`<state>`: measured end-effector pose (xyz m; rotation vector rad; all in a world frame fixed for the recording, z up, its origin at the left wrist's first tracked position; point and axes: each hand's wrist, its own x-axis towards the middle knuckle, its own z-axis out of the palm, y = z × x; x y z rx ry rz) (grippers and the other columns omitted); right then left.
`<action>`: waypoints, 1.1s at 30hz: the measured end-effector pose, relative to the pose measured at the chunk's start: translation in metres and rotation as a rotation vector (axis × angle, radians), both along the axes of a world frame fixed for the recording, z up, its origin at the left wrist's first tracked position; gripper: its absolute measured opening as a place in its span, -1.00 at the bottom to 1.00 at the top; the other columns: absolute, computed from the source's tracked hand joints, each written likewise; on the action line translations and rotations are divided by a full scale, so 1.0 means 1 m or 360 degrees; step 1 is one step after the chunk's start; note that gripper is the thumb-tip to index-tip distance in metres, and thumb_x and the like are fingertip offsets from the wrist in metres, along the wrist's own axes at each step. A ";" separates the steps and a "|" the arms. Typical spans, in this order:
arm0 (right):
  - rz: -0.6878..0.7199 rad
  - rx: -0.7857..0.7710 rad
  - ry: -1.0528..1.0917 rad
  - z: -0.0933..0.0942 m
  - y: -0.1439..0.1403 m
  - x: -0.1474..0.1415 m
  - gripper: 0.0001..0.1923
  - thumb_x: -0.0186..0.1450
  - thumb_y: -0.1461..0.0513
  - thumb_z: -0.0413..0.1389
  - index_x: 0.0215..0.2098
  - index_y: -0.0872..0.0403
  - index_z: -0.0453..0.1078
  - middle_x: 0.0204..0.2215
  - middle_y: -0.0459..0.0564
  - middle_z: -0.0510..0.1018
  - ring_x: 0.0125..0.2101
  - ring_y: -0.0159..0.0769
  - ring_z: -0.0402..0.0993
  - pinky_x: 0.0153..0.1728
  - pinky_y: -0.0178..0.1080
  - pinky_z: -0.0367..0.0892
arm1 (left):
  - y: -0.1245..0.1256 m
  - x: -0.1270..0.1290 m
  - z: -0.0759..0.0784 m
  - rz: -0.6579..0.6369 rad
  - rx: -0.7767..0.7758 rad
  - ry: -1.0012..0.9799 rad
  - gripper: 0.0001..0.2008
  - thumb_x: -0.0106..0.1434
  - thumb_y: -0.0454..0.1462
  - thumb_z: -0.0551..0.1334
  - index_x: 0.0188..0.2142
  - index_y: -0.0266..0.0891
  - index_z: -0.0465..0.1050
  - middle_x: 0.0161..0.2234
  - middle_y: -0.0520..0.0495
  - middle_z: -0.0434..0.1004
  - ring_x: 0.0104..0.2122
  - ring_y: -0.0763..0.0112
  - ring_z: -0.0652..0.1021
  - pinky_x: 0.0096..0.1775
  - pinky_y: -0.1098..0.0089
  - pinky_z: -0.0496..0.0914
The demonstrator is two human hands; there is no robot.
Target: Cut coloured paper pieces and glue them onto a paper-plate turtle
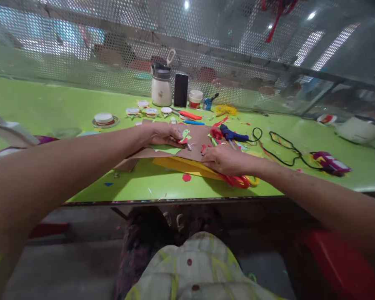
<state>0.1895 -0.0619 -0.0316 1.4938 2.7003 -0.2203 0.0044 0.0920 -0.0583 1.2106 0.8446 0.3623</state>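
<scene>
In the head view, with the clock centred on the small green-and-red paper cutout [185, 135] and twelve pointing away from the person, the left hand [165, 134] comes in from nine o'clock and pinches that cutout between thumb and fingers. The cutout is above a flat brown cardboard sheet [200, 132], near its middle. A light green paper piece [168, 149] lies on the cardboard at seven o'clock.

The right hand [223, 160] is at four o'clock, fingers bent down at the cardboard's near edge, beside small red paper scraps [203, 148]; whether it grips anything I cannot tell. Red looped plastic handles [237, 181] show just below this hand. A blue glue gun [234, 134] lies at three o'clock, its black cord [281, 143] trailing farther out towards a purple box [331, 162].

At six o'clock a yellow sheet [187, 167] sticks out from under the cardboard, with a red paper hexagon [186, 178] beyond it on the glossy green tabletop [137, 187]. Towards twelve lie a blue pen [193, 123] and a red-handled tool [190, 115]; farther back, at eleven, stands a white jug with a grey top [161, 87].
</scene>
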 end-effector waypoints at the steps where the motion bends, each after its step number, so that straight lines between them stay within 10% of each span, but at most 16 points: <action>1: 0.0004 0.0001 -0.0019 0.001 0.000 0.000 -0.75 0.31 0.33 -0.01 -0.36 0.15 0.52 -0.41 0.05 0.57 -0.42 -0.33 0.40 -0.40 -0.33 0.12 | 0.000 0.000 0.000 -0.0011 0.0015 0.0002 -0.84 0.00 -0.55 0.27 -0.59 -0.34 0.45 -0.51 -0.14 0.54 -0.29 0.19 0.58 -0.15 0.21 0.43; 13: 0.0224 0.0368 -0.0456 -0.010 -0.029 -0.022 -0.76 0.31 0.28 0.01 -0.24 0.26 0.49 -0.31 0.23 0.55 -0.19 -0.02 0.42 -0.19 -0.12 0.23 | 0.004 -0.001 -0.005 -0.0016 0.0113 -0.0032 -0.84 0.03 -0.51 0.28 -0.61 -0.32 0.46 -0.52 -0.13 0.55 -0.33 0.25 0.58 -0.08 0.21 0.42; 33: 0.0220 0.0034 -0.0187 0.018 0.009 0.004 -0.79 0.21 0.37 -0.03 -0.49 0.16 0.42 -0.62 -0.11 0.36 -0.61 -0.47 -0.01 -0.52 -0.33 -0.02 | 0.012 0.002 -0.001 -0.0199 0.0102 0.0061 -0.90 0.03 -0.53 0.23 -0.48 -0.42 0.52 -0.46 -0.20 0.59 -0.37 0.27 0.57 -0.13 0.23 0.42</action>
